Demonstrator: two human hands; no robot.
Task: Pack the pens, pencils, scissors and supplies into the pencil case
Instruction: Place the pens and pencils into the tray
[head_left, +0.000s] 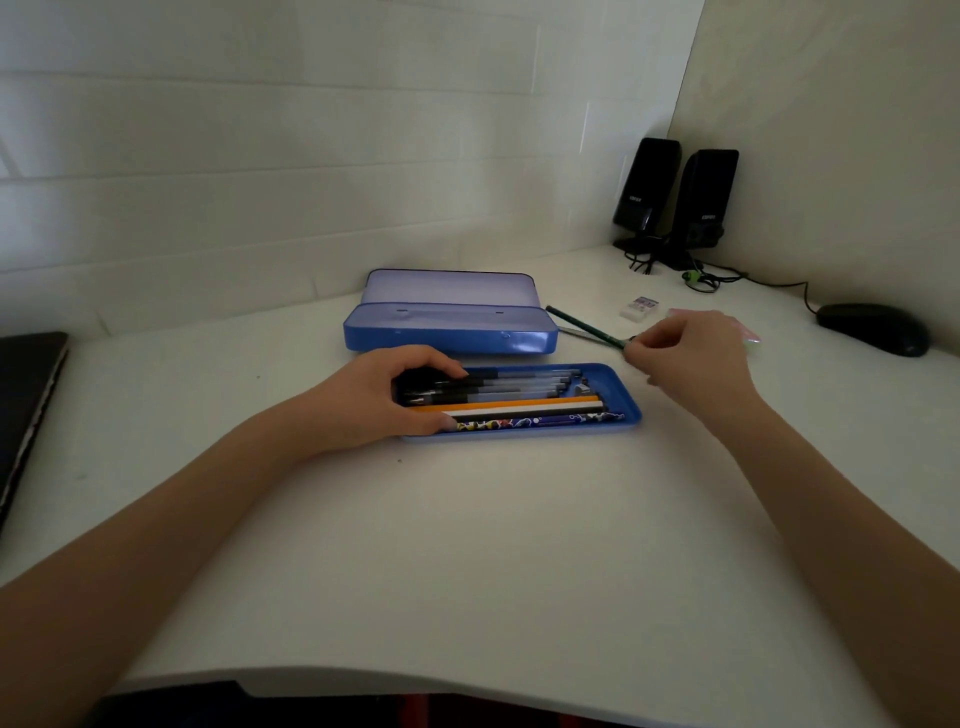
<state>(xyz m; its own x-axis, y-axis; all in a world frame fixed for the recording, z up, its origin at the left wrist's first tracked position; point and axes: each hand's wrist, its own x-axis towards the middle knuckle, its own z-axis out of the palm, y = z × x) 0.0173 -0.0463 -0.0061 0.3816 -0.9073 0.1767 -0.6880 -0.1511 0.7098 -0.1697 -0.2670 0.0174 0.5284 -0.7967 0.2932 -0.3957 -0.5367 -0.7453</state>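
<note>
Left hand (387, 397) curled round the left end of the blue tray (626, 410) of pens, right hand (693, 358) pinching a green pencil (584, 326) right of the open pencil case (452, 335) on the desk (467, 545).

The scene is dim and underexposed, with a grey cast over the white bench (467, 545). Soft glare sits on the glossy blue metal pencil case (524, 340) beyond the hands. Wide-angle distortion bends the edges; fingertips look slightly blurred.
</note>
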